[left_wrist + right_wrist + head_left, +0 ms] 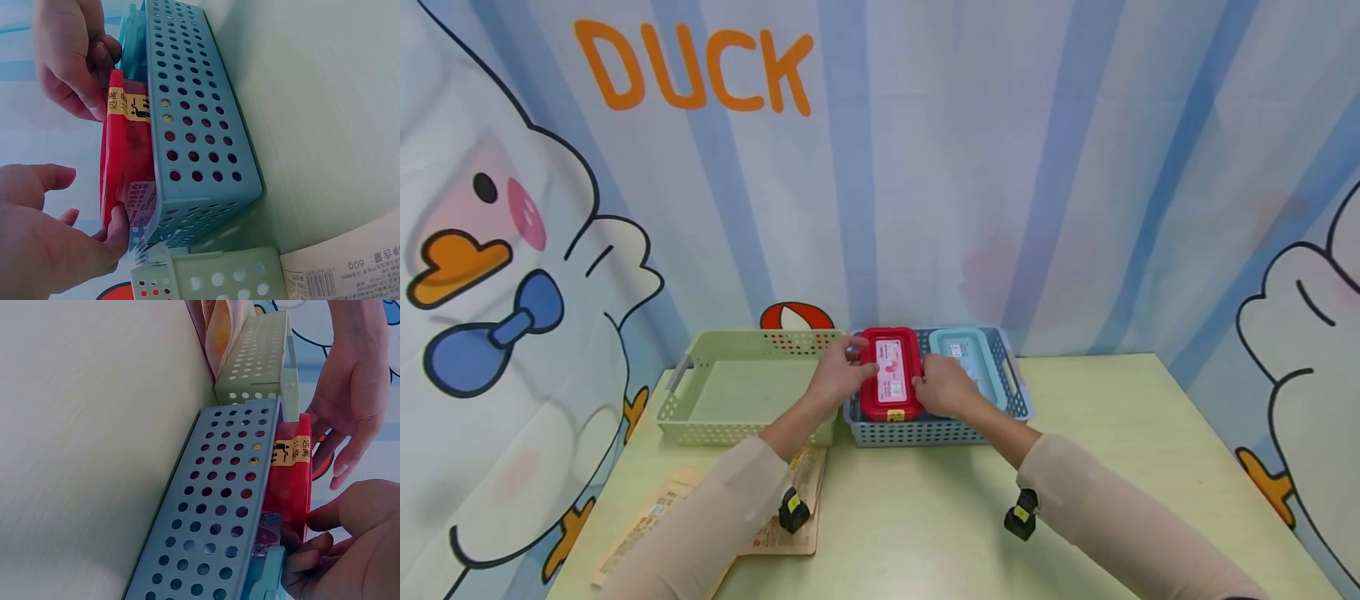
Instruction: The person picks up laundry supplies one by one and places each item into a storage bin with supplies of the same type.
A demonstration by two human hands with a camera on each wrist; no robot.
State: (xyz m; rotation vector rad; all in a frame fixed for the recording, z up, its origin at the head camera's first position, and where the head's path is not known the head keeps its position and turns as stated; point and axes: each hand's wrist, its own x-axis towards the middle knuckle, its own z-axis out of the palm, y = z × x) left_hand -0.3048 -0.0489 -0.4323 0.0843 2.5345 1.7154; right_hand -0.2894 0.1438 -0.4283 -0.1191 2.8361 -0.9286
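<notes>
A red lidded plastic box (891, 375) with a pink-and-white label and a yellow sticker sits in the left part of a blue-grey perforated basket (902, 433). Its lid stands above the basket's front wall in both wrist views. At the box's right edge my right hand (947, 386) pinches the rim, thumb on the lid (309, 506) and curled fingers below. My left hand (842, 371) is at the opposite edge; its fingers touch the box's side, while the thumb stands apart from the lid in the left wrist view. A light-blue lidded box (992, 367) lies right of the red one, partly behind my right hand.
Left of the blue-grey basket stands a pale green perforated basket (745, 432). Printed tan paper packs (790, 525) lie in front of it, partly under my left sleeve. A striped curtain with duck drawings (925, 167) hangs behind the pale table (1097, 483).
</notes>
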